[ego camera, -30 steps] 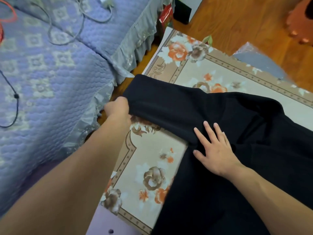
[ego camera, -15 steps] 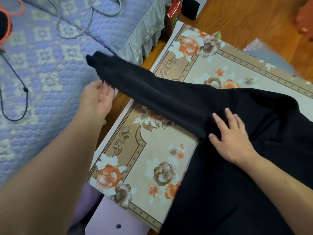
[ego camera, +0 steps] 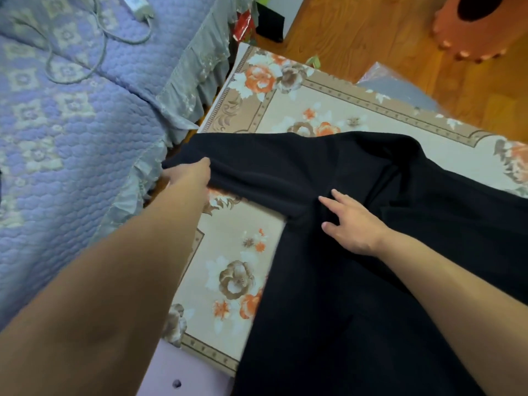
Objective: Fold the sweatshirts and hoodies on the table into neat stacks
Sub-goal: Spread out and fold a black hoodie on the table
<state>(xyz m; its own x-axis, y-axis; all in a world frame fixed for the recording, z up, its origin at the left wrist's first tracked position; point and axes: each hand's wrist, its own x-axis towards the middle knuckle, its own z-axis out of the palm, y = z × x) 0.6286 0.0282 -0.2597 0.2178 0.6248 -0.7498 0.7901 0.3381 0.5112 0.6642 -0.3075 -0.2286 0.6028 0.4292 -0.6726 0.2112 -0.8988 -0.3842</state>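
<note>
A black sweatshirt [ego camera: 357, 281] lies spread over the table with the floral cloth [ego camera: 243, 252]. One sleeve [ego camera: 265, 172] stretches to the left across the table's edge. My left hand [ego camera: 190, 174] grips the end of that sleeve, near the cuff. With straight fingers, my right hand [ego camera: 350, 221] presses on the fabric where the sleeve meets the body. The rest of the garment runs off the frame at the right and bottom.
A bed with a purple quilt [ego camera: 71, 124] and a grey ruffle stands close on the left, with a cable [ego camera: 94, 44] on it. Wooden floor [ego camera: 357, 38] lies beyond the table, with an orange stool [ego camera: 480, 27] at the top right and a plastic bag [ego camera: 397, 87].
My left hand let the sleeve go as it swung out over the bed, then took hold of its end again and brought it back over the table's edge. My right hand stayed on the shoulder.
</note>
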